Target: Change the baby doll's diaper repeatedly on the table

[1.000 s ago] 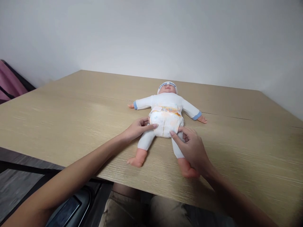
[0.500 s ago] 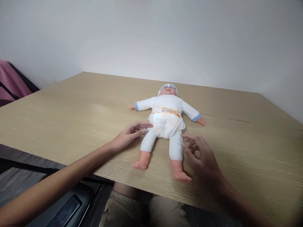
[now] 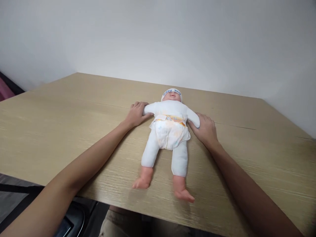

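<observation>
A baby doll [image 3: 170, 112] in a white suit, a white cap and a nappy [image 3: 170, 131] lies on its back on the wooden table [image 3: 74, 108], head away from me and bare feet near the front edge. My left hand [image 3: 136, 114] is closed round the doll's arm on the left side. My right hand [image 3: 204, 128] grips the doll's other arm on the right side, covering its hand.
The table's front edge [image 3: 158, 214] runs close below the doll's feet. A plain white wall stands behind the table. Under the edge I see my knees [image 3: 116, 227] and a dark object [image 3: 71, 220] at the lower left.
Both hands left the nappy and the doll's legs and moved up to grasp its arms. The doll has slid nearer to the front edge, legs stretched out.
</observation>
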`<state>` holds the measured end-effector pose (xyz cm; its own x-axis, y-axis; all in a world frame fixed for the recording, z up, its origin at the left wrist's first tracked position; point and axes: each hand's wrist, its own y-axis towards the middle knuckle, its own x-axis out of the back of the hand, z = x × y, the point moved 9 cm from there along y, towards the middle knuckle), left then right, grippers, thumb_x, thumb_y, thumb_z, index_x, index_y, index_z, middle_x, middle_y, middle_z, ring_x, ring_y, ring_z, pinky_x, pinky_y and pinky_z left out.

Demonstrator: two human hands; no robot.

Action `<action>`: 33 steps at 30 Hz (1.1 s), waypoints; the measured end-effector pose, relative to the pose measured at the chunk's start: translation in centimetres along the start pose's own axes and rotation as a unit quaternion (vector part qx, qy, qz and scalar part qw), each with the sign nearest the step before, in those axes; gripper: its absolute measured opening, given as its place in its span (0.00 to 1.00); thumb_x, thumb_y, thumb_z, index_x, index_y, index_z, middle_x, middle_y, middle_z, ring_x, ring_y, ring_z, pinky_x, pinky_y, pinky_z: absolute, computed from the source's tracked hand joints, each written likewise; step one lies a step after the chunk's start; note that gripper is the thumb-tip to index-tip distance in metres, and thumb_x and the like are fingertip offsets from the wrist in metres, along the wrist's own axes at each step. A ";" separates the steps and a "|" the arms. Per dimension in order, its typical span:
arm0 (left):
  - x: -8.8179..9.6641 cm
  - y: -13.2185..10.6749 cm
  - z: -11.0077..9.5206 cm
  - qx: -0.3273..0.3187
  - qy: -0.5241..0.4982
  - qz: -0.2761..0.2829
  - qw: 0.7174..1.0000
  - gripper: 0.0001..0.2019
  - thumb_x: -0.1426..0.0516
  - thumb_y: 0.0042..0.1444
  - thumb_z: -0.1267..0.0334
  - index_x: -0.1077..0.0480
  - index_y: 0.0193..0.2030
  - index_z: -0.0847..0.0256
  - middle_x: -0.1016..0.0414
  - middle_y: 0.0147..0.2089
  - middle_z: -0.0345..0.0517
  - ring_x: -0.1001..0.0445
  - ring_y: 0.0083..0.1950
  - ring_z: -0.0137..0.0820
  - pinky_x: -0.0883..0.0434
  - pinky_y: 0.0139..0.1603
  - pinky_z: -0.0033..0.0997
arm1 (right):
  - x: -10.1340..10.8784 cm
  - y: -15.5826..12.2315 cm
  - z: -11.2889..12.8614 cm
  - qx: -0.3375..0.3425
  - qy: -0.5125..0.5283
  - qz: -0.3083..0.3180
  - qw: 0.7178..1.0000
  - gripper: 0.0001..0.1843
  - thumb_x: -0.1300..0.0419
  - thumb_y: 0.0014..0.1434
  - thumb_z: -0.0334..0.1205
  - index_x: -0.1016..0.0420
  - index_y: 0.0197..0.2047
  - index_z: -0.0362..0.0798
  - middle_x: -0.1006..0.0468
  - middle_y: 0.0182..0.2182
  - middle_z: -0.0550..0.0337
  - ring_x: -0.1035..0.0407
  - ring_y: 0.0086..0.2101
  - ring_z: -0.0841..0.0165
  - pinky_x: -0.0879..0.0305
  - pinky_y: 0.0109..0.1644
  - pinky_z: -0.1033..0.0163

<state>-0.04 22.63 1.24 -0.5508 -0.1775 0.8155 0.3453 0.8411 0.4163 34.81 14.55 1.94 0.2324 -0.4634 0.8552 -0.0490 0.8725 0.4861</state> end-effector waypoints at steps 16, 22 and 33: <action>2.1 -0.7 -3.9 0.151 -0.011 0.054 0.987 0.27 0.40 0.66 0.37 0.30 0.55 0.60 0.17 0.45 0.58 0.21 0.45 0.52 0.30 0.47 0.44 | 0.7 0.3 2.4 -0.191 0.111 0.116 0.968 0.21 0.43 0.71 0.55 0.15 0.48 0.50 0.11 0.47 0.40 0.19 0.45 0.45 0.32 0.43 0.52; 10.2 -7.8 -10.2 0.184 -0.088 0.049 0.978 0.25 0.37 0.64 0.36 0.34 0.51 0.55 0.20 0.42 0.48 0.23 0.40 0.47 0.34 0.39 0.39 | 6.9 -2.3 4.4 -0.163 0.318 0.116 0.927 0.20 0.37 0.65 0.56 0.15 0.49 0.50 0.11 0.47 0.47 0.19 0.47 0.49 0.28 0.46 0.52; 12.4 -35.3 -23.9 0.165 -0.138 -0.009 0.977 0.14 0.34 0.61 0.56 0.30 0.50 0.53 0.17 0.44 0.46 0.17 0.40 0.42 0.21 0.37 0.36 | 15.7 -14.8 9.0 -0.024 0.410 0.261 0.874 0.30 0.35 0.70 0.62 0.17 0.65 0.52 0.15 0.60 0.47 0.22 0.58 0.47 0.25 0.63 0.49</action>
<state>-0.93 -21.48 6.27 -0.7539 -0.0883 0.6511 0.0942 0.9662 0.2401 30.47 -6.98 9.78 0.8091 0.2480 0.5328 -0.3190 0.9467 0.0439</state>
